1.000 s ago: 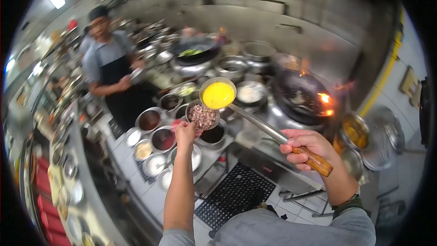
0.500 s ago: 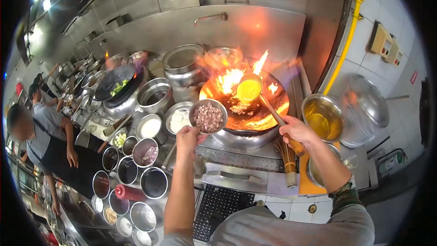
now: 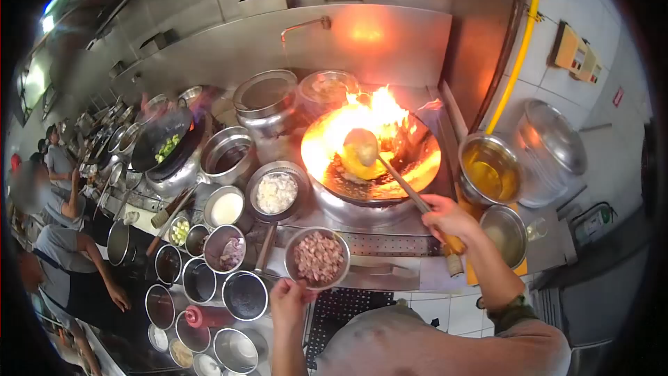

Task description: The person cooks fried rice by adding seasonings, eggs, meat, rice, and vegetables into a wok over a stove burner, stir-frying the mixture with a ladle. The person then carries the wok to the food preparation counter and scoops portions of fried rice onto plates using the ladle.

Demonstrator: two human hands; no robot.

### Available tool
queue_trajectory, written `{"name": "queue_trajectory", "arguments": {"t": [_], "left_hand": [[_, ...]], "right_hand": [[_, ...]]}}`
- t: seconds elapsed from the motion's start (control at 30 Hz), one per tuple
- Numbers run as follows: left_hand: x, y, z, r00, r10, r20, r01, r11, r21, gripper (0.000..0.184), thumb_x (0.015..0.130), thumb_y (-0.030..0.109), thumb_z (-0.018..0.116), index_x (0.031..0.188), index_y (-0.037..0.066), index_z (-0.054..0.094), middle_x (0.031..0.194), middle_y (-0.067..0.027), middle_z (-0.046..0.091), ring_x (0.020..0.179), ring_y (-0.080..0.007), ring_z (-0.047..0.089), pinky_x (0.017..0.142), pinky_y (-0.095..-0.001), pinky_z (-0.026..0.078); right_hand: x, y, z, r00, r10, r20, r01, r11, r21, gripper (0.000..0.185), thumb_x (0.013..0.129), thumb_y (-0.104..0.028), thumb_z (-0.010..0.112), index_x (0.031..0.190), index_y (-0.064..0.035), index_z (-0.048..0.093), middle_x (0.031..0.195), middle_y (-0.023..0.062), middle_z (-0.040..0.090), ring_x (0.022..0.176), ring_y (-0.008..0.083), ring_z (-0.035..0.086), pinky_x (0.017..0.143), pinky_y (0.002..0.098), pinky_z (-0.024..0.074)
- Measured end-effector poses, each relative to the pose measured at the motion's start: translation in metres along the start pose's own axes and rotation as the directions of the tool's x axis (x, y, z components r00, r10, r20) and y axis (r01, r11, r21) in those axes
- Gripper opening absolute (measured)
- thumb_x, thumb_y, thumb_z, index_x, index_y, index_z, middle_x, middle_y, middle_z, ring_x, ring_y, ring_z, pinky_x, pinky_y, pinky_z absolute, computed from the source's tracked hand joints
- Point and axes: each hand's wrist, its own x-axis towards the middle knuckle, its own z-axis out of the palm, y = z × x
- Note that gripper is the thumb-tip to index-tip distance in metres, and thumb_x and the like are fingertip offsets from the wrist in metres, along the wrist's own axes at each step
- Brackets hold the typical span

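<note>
My left hand (image 3: 291,299) pinches the near rim of a metal bowl (image 3: 289,246) with diced pinkish meat (image 3: 319,257) in it. The bowl is held level above the counter's front edge. Closed round the wooden handle of a ladle (image 3: 407,186) is my right hand (image 3: 449,220). The ladle's head is over the wok (image 3: 423,179), in front of tall flames. Glossy liquid shows in the wok; the bright fire hides much of what else is inside.
An oil pot (image 3: 487,195) stands right of the wok. Left of it are a strainer of white food (image 3: 299,173), a second wok with green pieces (image 3: 142,145), and several metal containers with a red squeeze bottle (image 3: 202,317). Co-workers (image 3: 66,251) stand at far left.
My left hand has brought the meat bowl back from the wok's edge towards my body. The ladle's head has shifted slightly and turned. The flames have grown brighter, and the view has shifted.
</note>
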Motion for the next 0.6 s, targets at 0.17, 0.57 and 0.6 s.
{"name": "queue_trajectory", "arguments": {"t": [0.17,0.57,0.6], "left_hand": [[-0.010,-0.010,-0.015,0.997,-0.048,0.062,0.053,0.996,-0.077,0.011,0.088,0.004,0.057,0.079,0.005,0.051,0.075,-0.0104,0.064,0.062,-0.0178,0.066,0.057,-0.0272,0.057],[0.003,0.005,-0.028,0.996,-0.025,0.083,0.026,1.000,-0.011,0.010,0.086,0.004,0.056,0.078,0.003,0.050,0.077,-0.0146,0.065,0.065,-0.0210,0.067,0.059,-0.0291,0.056],[0.003,0.007,-0.030,0.994,-0.018,0.105,0.018,1.000,0.005,0.010,0.086,0.004,0.056,0.078,0.003,0.050,0.077,-0.0146,0.065,0.065,-0.0210,0.067,0.059,-0.0291,0.056]], "right_hand": [[0.005,0.003,0.015,0.992,-0.047,-0.120,0.052,0.998,0.039,0.046,0.078,0.001,0.056,0.124,-0.0049,0.050,0.064,-0.0005,0.048,0.045,0.0094,0.048,0.038,0.0252,0.0406],[0.008,0.009,0.025,0.987,0.039,-0.155,-0.010,0.984,0.181,0.047,0.082,-0.002,0.058,0.128,-0.0045,0.047,0.075,0.0005,0.055,0.053,0.0069,0.051,0.040,0.0234,0.0416],[-0.005,0.010,0.019,0.984,0.029,-0.174,0.006,0.980,0.197,0.047,0.082,-0.002,0.058,0.128,-0.0045,0.047,0.075,0.0005,0.055,0.053,0.0069,0.051,0.040,0.0234,0.0416]]}}
